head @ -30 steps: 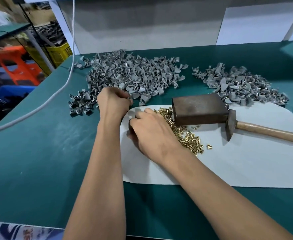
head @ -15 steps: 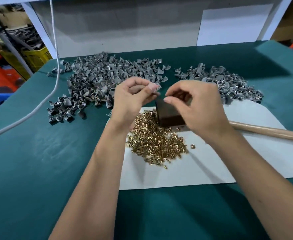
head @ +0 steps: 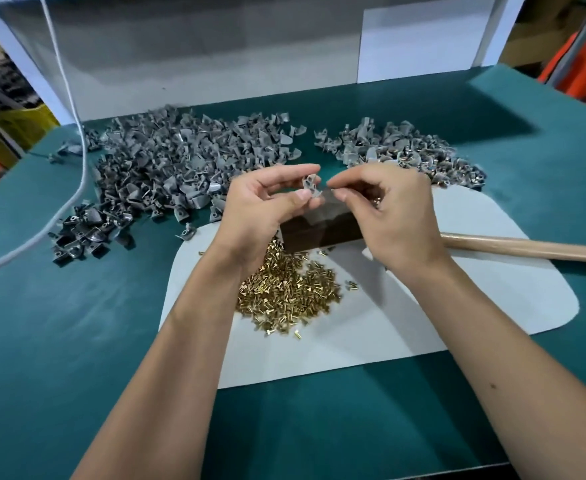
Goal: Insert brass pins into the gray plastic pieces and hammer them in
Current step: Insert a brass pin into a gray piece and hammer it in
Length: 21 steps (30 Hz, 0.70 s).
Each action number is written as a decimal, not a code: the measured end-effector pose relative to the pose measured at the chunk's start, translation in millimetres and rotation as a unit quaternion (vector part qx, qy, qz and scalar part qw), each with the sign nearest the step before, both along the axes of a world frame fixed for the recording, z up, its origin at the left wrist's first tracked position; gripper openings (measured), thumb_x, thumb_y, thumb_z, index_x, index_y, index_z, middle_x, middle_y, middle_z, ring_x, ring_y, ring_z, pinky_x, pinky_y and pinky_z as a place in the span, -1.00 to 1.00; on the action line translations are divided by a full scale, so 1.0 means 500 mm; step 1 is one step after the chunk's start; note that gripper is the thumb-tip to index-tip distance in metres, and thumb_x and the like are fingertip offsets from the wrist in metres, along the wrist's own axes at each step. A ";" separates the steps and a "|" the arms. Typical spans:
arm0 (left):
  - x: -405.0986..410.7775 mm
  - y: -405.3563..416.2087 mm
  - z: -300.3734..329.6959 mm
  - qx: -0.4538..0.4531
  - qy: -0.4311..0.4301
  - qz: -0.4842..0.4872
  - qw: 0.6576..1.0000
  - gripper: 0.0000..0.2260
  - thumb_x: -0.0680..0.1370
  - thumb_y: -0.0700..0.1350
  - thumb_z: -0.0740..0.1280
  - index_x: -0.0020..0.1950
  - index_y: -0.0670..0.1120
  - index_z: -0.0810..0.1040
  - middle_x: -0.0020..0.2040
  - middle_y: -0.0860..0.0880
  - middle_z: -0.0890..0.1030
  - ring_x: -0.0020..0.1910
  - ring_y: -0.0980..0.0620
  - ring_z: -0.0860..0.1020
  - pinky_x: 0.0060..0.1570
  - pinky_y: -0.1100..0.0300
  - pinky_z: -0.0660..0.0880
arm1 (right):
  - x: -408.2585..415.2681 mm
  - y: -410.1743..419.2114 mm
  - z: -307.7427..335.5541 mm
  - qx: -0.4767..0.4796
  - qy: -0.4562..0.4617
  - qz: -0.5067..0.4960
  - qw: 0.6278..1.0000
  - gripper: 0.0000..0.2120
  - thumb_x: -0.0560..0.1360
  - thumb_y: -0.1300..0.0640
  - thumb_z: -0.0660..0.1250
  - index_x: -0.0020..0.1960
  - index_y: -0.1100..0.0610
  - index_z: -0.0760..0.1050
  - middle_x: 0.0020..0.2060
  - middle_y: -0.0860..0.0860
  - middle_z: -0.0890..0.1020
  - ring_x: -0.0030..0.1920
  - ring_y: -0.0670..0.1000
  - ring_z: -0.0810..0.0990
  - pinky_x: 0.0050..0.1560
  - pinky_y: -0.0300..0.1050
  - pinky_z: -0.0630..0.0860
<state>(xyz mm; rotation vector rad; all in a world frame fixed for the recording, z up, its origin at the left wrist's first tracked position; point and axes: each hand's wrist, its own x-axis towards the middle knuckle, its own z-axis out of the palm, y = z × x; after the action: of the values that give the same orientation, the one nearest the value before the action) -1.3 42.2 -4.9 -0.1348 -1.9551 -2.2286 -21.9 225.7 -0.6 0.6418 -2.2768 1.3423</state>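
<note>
Hands first: we see two bare hands raised above the green tabletop [head: 59, 341], close together but not touching. Our left hand [head: 260, 206] has a narrow grip, with thumb and fingers pinching one small gray plastic piece [head: 310, 184] and holding it up in the air. Our right hand [head: 392, 209] sits just beside it, with its fingertips [head: 340, 193] pinched tight near the gray piece. We cannot tell if a pin is between them, because it would be too small to see. Below the hands lies a white sheet [head: 475, 306] on the tabletop. On that sheet sits a heap of little brass pins [head: 288, 292], shiny and gold, right under our left wrist. Behind the pins is a dark metal block [head: 322, 230], partly hidden by both hands. A wooden handle [head: 527, 249] pokes out to the right from behind our right hand and lies across the sheet. Farther back on the tabletop we see a big pile of gray plastic pieces [head: 180, 161] on the left and a smaller pile [head: 399, 147] on the right, with a gap between them. Some pieces in the smaller pile show bits of brass. A little bunch of darker pieces [head: 83, 233] lies near the left edge. A white cord [head: 76, 116] hangs down and runs across the left side of the tabletop. A white board [head: 215, 46] stands at the back.
</note>
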 end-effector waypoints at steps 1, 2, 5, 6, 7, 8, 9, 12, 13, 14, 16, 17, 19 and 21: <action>0.001 0.000 0.001 -0.008 0.002 -0.007 1.000 -0.69 0.51 -0.43 0.40 0.23 -0.23 0.65 0.06 -0.21 0.71 -0.08 -0.03 0.70 0.09 0.13 0.63 | 0.002 -0.005 0.000 -0.005 -0.003 0.006 1.000 -0.83 0.50 0.30 0.45 0.02 0.11 0.72 -0.12 -0.08 0.72 -0.04 -0.14 0.67 0.09 -0.22 0.57; 0.002 0.001 0.001 -0.013 0.004 -0.016 1.000 -0.70 0.51 -0.43 0.41 0.22 -0.23 0.65 0.02 -0.19 0.72 -0.08 -0.04 0.71 0.10 0.11 0.63 | 0.004 -0.008 -0.001 -0.008 -0.006 0.011 1.000 -0.84 0.50 0.30 0.45 0.02 0.12 0.71 -0.12 -0.07 0.72 -0.04 -0.13 0.67 0.09 -0.21 0.58; 0.004 0.004 0.001 -0.015 0.010 -0.031 0.999 -0.71 0.50 -0.43 0.42 0.19 -0.21 0.66 -0.08 -0.11 0.73 -0.10 -0.05 0.71 0.10 0.09 0.65 | 0.006 -0.012 -0.001 -0.006 -0.015 0.012 1.000 -0.89 0.52 0.27 0.45 0.01 0.13 0.69 -0.13 -0.06 0.70 -0.07 -0.11 0.66 0.06 -0.22 0.57; 0.004 0.005 0.000 -0.017 0.014 -0.030 0.999 -0.71 0.50 -0.44 0.42 0.18 -0.21 0.66 -0.10 -0.10 0.73 -0.11 -0.04 0.71 0.09 0.10 0.65 | 0.006 -0.012 -0.001 -0.004 -0.019 0.010 1.000 -0.91 0.52 0.26 0.45 0.00 0.14 0.69 -0.13 -0.06 0.69 -0.08 -0.11 0.65 0.05 -0.22 0.56; 0.004 0.006 0.000 -0.019 0.017 -0.027 0.999 -0.71 0.49 -0.44 0.42 0.18 -0.22 0.65 -0.10 -0.11 0.72 -0.12 -0.05 0.71 0.07 0.10 0.66 | 0.006 -0.012 -0.001 0.001 -0.021 0.009 1.000 -0.92 0.52 0.25 0.45 0.00 0.14 0.68 -0.14 -0.06 0.69 -0.08 -0.10 0.64 0.05 -0.22 0.56; 0.003 0.007 -0.001 -0.019 0.019 -0.024 0.999 -0.71 0.49 -0.45 0.43 0.18 -0.25 0.65 -0.09 -0.14 0.72 -0.12 -0.06 0.71 0.06 0.11 0.66 | 0.005 -0.012 -0.001 0.006 -0.022 0.008 1.000 -0.93 0.52 0.25 0.45 -0.01 0.14 0.68 -0.13 -0.04 0.69 -0.08 -0.09 0.64 0.04 -0.21 0.56; 0.003 0.007 -0.001 -0.019 0.019 -0.022 0.999 -0.71 0.48 -0.45 0.43 0.19 -0.27 0.64 -0.07 -0.19 0.72 -0.11 -0.09 0.70 0.06 0.11 0.66 | 0.003 -0.012 -0.001 0.012 -0.023 0.006 1.000 -0.93 0.52 0.25 0.45 -0.01 0.15 0.68 -0.13 -0.03 0.69 -0.09 -0.08 0.63 0.04 -0.21 0.55; 0.002 0.009 -0.001 -0.030 0.022 -0.021 0.999 -0.70 0.46 -0.47 0.45 0.18 -0.30 0.64 -0.07 -0.22 0.72 -0.12 -0.10 0.71 0.03 0.11 0.67 | 0.001 -0.011 -0.002 0.031 -0.020 0.002 0.999 -0.94 0.52 0.25 0.45 -0.03 0.15 0.68 -0.16 -0.05 0.68 -0.11 -0.09 0.61 0.00 -0.29 0.51; 0.002 0.010 -0.001 -0.034 0.023 -0.019 0.999 -0.70 0.46 -0.47 0.45 0.17 -0.29 0.65 -0.08 -0.20 0.72 -0.13 -0.09 0.71 0.02 0.13 0.67 | 0.000 -0.010 -0.002 0.035 -0.021 -0.001 0.999 -0.93 0.52 0.25 0.45 -0.04 0.14 0.68 -0.18 -0.07 0.66 -0.12 -0.11 0.60 -0.02 -0.34 0.49; 0.001 0.010 -0.002 -0.035 0.024 -0.017 0.999 -0.70 0.45 -0.48 0.45 0.16 -0.29 0.65 -0.10 -0.19 0.72 -0.15 -0.07 0.71 0.00 0.15 0.67 | 0.000 -0.009 -0.003 0.038 -0.023 -0.003 0.999 -0.93 0.52 0.25 0.45 -0.04 0.12 0.69 -0.19 -0.09 0.66 -0.14 -0.13 0.59 -0.04 -0.38 0.46; 0.001 0.011 -0.003 -0.033 0.026 -0.014 0.999 -0.70 0.44 -0.48 0.46 0.13 -0.28 0.66 -0.11 -0.20 0.72 -0.16 -0.07 0.71 -0.02 0.16 0.67 | -0.001 -0.007 -0.004 0.038 -0.032 -0.008 0.999 -0.92 0.52 0.24 0.45 -0.05 0.10 0.69 -0.21 -0.12 0.65 -0.16 -0.17 0.59 -0.06 -0.39 0.46; 0.000 0.012 -0.003 -0.033 0.027 -0.013 0.999 -0.71 0.43 -0.48 0.47 0.12 -0.27 0.66 -0.12 -0.21 0.72 -0.16 -0.08 0.71 -0.02 0.15 0.67 | -0.001 -0.007 -0.004 0.035 -0.037 -0.010 0.999 -0.92 0.52 0.23 0.45 -0.04 0.09 0.69 -0.22 -0.14 0.65 -0.16 -0.19 0.60 -0.06 -0.39 0.46; 0.000 0.012 -0.004 -0.032 0.031 -0.011 0.999 -0.72 0.42 -0.48 0.48 0.10 -0.26 0.67 -0.13 -0.21 0.72 -0.16 -0.09 0.72 -0.03 0.14 0.67 | -0.002 -0.006 -0.003 0.032 -0.041 -0.011 0.999 -0.92 0.52 0.21 0.46 -0.03 0.08 0.70 -0.21 -0.15 0.66 -0.16 -0.21 0.60 -0.06 -0.41 0.46; 0.000 0.012 -0.003 -0.033 0.035 -0.009 0.999 -0.72 0.42 -0.47 0.48 0.09 -0.25 0.68 -0.15 -0.19 0.72 -0.17 -0.09 0.72 -0.04 0.15 0.67 | -0.002 -0.006 -0.002 0.038 -0.037 -0.012 0.999 -0.92 0.53 0.19 0.45 -0.01 0.09 0.71 -0.21 -0.14 0.66 -0.16 -0.22 0.59 -0.07 -0.45 0.43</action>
<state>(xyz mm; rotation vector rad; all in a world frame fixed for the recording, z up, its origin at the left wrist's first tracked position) -1.3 48.4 -6.6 -0.2363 -1.9995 -2.1408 -22.9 222.8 -1.5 0.5976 -2.3970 1.2925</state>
